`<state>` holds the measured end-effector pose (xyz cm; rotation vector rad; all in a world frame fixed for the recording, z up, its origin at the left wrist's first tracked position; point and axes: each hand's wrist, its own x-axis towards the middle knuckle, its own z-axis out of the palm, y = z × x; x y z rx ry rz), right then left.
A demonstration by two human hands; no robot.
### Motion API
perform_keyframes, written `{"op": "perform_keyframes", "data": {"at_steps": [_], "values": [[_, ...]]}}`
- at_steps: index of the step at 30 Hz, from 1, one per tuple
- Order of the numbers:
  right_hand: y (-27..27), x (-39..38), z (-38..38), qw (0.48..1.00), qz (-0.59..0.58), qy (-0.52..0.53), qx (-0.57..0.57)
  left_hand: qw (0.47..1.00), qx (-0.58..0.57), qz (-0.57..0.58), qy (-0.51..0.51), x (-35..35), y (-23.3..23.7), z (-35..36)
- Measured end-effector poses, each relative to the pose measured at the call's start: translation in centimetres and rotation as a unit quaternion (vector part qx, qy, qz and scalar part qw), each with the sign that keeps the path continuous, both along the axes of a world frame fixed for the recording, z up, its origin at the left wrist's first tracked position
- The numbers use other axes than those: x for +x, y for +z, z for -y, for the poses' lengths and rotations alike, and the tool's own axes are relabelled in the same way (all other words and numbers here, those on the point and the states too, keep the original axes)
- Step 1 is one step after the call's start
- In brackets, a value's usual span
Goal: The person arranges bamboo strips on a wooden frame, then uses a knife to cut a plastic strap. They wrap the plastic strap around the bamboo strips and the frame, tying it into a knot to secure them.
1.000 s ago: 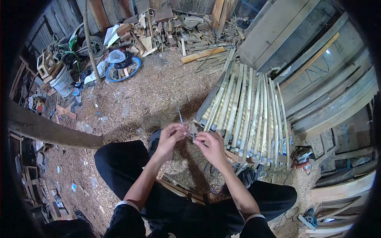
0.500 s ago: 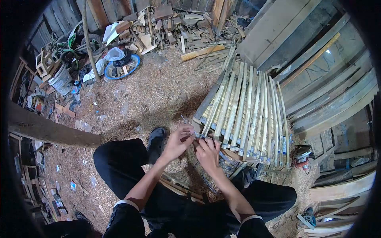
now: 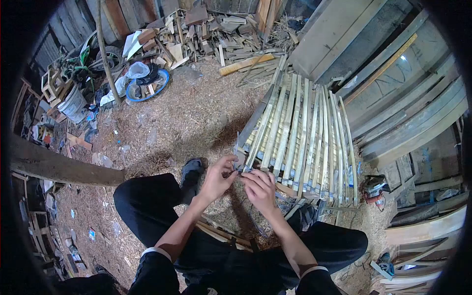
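A row of long, pale wooden slats (image 3: 288,142) lies side by side on a low frame in front of me, with bluish-grey wrapping on their near ends. At the near left corner of this row, my left hand (image 3: 216,181) is closed, thumb and fingers pinched together. My right hand (image 3: 260,191) meets it there, its fingers bent and pressed together beside the end of the leftmost slat. A small greyish bit shows between the two sets of fingertips, too small and covered to name. My palms hide part of the frame's corner.
Wood offcuts (image 3: 206,39) are heaped at the back wall. A blue basin (image 3: 166,81) and a white bucket (image 3: 74,104) stand back left. A thick beam (image 3: 64,160) juts in from the left. A red-and-grey power tool (image 3: 376,189) sits right of the slats. Wood shavings cover the floor.
My right hand's fingers have drawn closer to my left fingertips and curled more. My left hand stays nearly in place. The whole view has shifted slightly.
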<state>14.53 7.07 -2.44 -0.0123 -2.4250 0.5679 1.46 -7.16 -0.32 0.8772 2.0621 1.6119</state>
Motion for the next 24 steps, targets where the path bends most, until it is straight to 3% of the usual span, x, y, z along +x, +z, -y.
{"op": "perform_keyframes", "data": {"at_steps": [8, 10, 13, 20, 24], "values": [[2.7, -1.1, -1.5, 0.992, 0.012, -0.119, -0.050, 0.999, -0.012, -0.032, -0.010, -0.1, -1.2, -0.1], [2.6, -1.1, -1.9, 0.992, 0.024, -0.115, -0.053, 0.998, -0.008, -0.069, 0.002, 0.0, -1.4, -0.4], [3.3, -1.1, -1.6, 0.993, 0.041, -0.098, -0.052, 0.999, -0.042, -0.014, -0.010, -0.1, -0.1, 0.1], [3.2, -2.5, 0.0, 0.991, 0.077, -0.092, -0.068, 0.998, -0.021, -0.049, -0.020, -0.2, 0.4, 0.3], [2.9, -2.9, 0.4, 0.987, 0.094, -0.107, -0.070, 0.999, -0.013, 0.014, -0.047, -0.3, 0.3, 0.1]]}}
